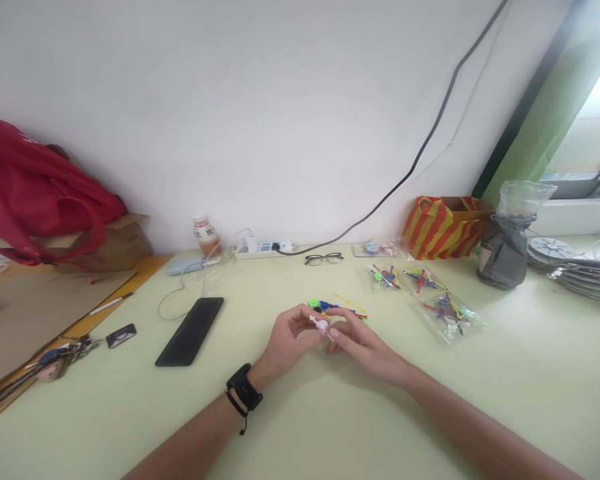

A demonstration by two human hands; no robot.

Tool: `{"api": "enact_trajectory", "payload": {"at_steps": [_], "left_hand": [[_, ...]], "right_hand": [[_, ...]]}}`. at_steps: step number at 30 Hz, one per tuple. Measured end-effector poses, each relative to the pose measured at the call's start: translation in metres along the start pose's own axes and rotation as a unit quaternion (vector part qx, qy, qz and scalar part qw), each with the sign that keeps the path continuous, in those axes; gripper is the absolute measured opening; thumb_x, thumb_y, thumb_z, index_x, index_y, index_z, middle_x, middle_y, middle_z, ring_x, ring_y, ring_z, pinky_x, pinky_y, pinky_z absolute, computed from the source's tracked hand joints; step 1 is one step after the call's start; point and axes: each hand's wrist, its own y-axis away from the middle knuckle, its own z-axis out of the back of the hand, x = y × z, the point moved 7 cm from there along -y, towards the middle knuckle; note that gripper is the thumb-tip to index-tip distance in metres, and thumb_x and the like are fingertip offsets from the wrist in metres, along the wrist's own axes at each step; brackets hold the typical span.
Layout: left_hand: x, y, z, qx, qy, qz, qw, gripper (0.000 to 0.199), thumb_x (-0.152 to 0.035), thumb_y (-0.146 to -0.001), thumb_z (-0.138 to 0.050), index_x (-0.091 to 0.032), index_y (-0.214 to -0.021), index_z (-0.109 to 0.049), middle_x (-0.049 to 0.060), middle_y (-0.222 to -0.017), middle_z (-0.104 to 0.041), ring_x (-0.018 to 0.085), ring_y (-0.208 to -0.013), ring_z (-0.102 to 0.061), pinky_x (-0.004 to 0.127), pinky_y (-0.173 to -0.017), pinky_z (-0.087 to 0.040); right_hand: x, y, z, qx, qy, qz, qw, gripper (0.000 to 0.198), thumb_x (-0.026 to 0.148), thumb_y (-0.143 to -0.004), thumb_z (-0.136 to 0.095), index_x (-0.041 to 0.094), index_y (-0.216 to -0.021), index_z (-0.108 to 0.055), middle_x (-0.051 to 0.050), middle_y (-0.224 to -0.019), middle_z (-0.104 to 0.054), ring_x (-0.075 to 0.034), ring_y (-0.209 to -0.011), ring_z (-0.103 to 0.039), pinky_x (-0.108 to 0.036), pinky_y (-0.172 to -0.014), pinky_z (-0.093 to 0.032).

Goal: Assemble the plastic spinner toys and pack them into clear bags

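Observation:
Between my two hands is a small white plastic piece point(321, 325) with a rounded part and a pointed tip. The fingers of my left hand point(293, 335) are closed around its left side. My right hand point(357, 340) pinches its right end with thumb and fingers, which partly cover it. Just beyond the hands lie loose colored plastic parts point(314, 303), green, black, blue, red and yellow, partly hidden by my fingers. A thin yellow plastic stick point(350, 303) lies among them.
Clear bags point(450, 317) of similar colored parts lie to the right. A black phone point(190, 332) is on the left. Glasses point(324, 259), a power strip point(264, 249) and a bottle point(206, 235) stand near the wall. A striped bag point(445, 227) and stacked reels point(580, 270) are at back right.

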Motion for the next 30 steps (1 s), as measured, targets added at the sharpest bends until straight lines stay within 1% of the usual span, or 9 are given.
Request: {"api": "enact_trajectory", "payload": {"at_steps": [1,2,4,7,11,15,20,26,30], "left_hand": [[-0.003,0.0,0.002,-0.005,-0.016,-0.017,1.0,0.026,-0.032,-0.079,-0.086,-0.016,-0.088,-0.067,0.008,-0.094,-0.076,0.021,-0.092,-0.072,0.034,-0.088,-0.059],[-0.006,-0.001,0.003,-0.006,-0.032,-0.029,0.999,0.024,-0.031,-0.08,-0.085,-0.016,-0.089,-0.068,0.008,-0.094,-0.076,0.021,-0.092,-0.072,0.034,-0.088,-0.058],[-0.01,0.0,0.004,-0.003,-0.078,-0.045,0.996,0.02,-0.03,-0.082,-0.083,-0.017,-0.09,-0.07,0.007,-0.094,-0.076,0.021,-0.091,-0.072,0.034,-0.087,-0.058],[-0.014,0.003,0.002,0.003,-0.183,-0.072,0.98,0.014,-0.029,-0.085,-0.079,-0.019,-0.09,-0.072,0.006,-0.094,-0.077,0.021,-0.091,-0.072,0.034,-0.088,-0.057],[-0.019,0.006,-0.001,0.004,-0.261,-0.103,0.96,0.008,-0.028,-0.088,-0.076,-0.021,-0.09,-0.074,0.004,-0.094,-0.078,0.021,-0.088,-0.072,0.033,-0.089,-0.055],[-0.02,0.008,-0.005,0.017,-0.266,-0.104,0.958,0.006,-0.026,-0.087,-0.075,-0.021,-0.088,-0.071,0.004,-0.094,-0.078,0.021,-0.089,-0.073,0.032,-0.088,-0.055],[-0.021,0.009,-0.01,0.047,-0.232,-0.082,0.968,0.011,-0.025,-0.085,-0.076,-0.02,-0.087,-0.067,0.003,-0.091,-0.076,0.021,-0.09,-0.072,0.032,-0.088,-0.056],[-0.019,0.008,-0.011,0.059,-0.196,-0.071,0.976,0.013,-0.03,-0.086,-0.076,-0.02,-0.092,-0.071,0.004,-0.092,-0.076,0.018,-0.083,-0.07,0.033,-0.086,-0.059],[-0.017,0.007,-0.011,0.05,-0.174,-0.062,0.982,0.02,-0.03,-0.084,-0.079,-0.019,-0.101,-0.075,0.007,-0.099,-0.076,0.021,-0.091,-0.07,0.035,-0.09,-0.059]], "right_hand": [[-0.001,0.0,-0.004,0.032,-0.008,-0.012,0.999,0.044,0.058,-0.1,-0.055,0.026,-0.13,-0.048,-0.002,-0.089,-0.065,-0.018,-0.082,-0.064,-0.036,-0.081,-0.052],[-0.002,0.0,-0.005,0.043,-0.009,-0.015,0.999,0.045,0.059,-0.1,-0.053,0.025,-0.129,-0.048,0.001,-0.079,-0.06,-0.017,-0.074,-0.06,-0.034,-0.075,-0.05],[0.001,-0.001,0.003,0.007,0.003,-0.004,1.0,0.045,0.061,-0.099,-0.055,0.025,-0.125,-0.05,0.005,-0.069,-0.048,-0.015,-0.065,-0.049,-0.029,-0.065,-0.043],[0.006,-0.004,0.017,-0.054,0.011,0.018,0.998,0.042,0.06,-0.097,-0.059,0.024,-0.119,-0.054,0.006,-0.068,-0.041,-0.014,-0.064,-0.04,-0.027,-0.06,-0.035],[0.01,-0.004,0.022,-0.066,0.02,0.025,0.997,0.041,0.059,-0.096,-0.061,0.023,-0.116,-0.057,0.005,-0.069,-0.041,-0.013,-0.064,-0.038,-0.027,-0.06,-0.033],[0.009,-0.004,0.021,-0.063,0.026,0.024,0.997,0.043,0.06,-0.095,-0.061,0.022,-0.115,-0.057,0.006,-0.069,-0.041,-0.013,-0.063,-0.037,-0.028,-0.06,-0.031],[0.009,-0.004,0.02,-0.058,0.039,0.029,0.997,0.042,0.06,-0.096,-0.06,0.022,-0.115,-0.058,0.005,-0.07,-0.042,-0.014,-0.064,-0.038,-0.028,-0.061,-0.031],[0.012,-0.003,0.021,-0.065,0.049,0.039,0.996,0.042,0.06,-0.096,-0.061,0.022,-0.115,-0.06,0.004,-0.072,-0.045,-0.015,-0.066,-0.042,-0.029,-0.062,-0.034],[0.013,-0.003,0.023,-0.065,0.041,0.043,0.996,0.04,0.058,-0.097,-0.06,0.023,-0.115,-0.061,0.003,-0.075,-0.047,-0.015,-0.067,-0.043,-0.029,-0.064,-0.036]]}}
